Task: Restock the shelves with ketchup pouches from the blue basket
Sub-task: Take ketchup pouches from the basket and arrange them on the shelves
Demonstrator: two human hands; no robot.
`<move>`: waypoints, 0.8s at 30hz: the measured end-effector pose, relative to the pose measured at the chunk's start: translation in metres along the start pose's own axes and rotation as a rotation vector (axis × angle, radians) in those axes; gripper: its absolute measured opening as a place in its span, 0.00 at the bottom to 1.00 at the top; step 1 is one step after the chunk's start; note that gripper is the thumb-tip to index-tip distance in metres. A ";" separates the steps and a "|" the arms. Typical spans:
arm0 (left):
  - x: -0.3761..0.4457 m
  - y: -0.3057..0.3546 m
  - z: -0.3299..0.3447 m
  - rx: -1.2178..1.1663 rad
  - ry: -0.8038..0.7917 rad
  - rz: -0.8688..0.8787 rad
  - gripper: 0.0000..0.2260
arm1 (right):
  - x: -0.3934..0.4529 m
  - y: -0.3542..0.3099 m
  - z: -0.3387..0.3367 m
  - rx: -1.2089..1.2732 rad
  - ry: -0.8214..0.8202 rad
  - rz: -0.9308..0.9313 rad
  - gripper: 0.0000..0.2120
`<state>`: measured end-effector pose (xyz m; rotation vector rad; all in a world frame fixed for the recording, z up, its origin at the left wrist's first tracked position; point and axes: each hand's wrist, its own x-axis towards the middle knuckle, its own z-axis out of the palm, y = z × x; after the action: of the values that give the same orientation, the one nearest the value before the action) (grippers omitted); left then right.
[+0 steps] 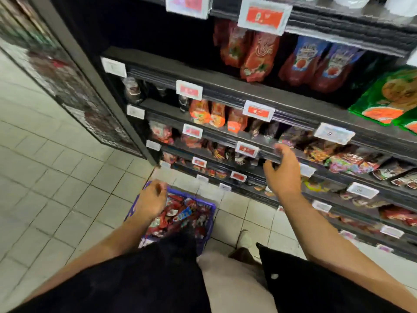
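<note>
Low in the frame, left of centre, the blue basket (208,213) sits on the tiled floor (56,177), heaped with ketchup pouches (180,213). Left hand (151,199) hangs over the basket's left rim, fingers curled; whether it pinches a pouch, cannot tell. Right hand (283,171) at centre right is empty, fingers relaxed, in front of a shelf edge (266,154) by a price tag (247,149). Hands well apart. Judgement: pick-up step. Take one pouch by its top seam, carry it upright to the red pouches (257,55) at upper centre, face label outward, steady the row with the free hand.
</note>
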<state>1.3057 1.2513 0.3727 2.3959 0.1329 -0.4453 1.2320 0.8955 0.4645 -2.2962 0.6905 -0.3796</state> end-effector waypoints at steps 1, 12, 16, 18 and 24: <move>-0.007 -0.011 0.001 0.030 -0.024 -0.044 0.06 | -0.014 0.003 0.013 -0.001 -0.085 0.066 0.17; -0.050 -0.127 0.000 0.071 -0.275 -0.431 0.11 | -0.107 0.031 0.127 0.095 -0.651 0.712 0.07; -0.060 -0.150 0.000 0.067 -0.279 -0.570 0.06 | -0.104 0.028 0.172 0.156 -0.780 0.894 0.08; -0.058 -0.161 -0.001 0.086 -0.286 -0.620 0.06 | -0.100 0.027 0.195 0.189 -0.847 0.948 0.09; -0.007 -0.181 0.016 0.022 -0.282 -0.706 0.02 | -0.083 0.028 0.254 0.198 -0.929 1.001 0.04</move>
<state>1.2559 1.3781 0.2527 2.2209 0.8577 -1.0985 1.2671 1.0638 0.2581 -1.4103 1.0764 0.9630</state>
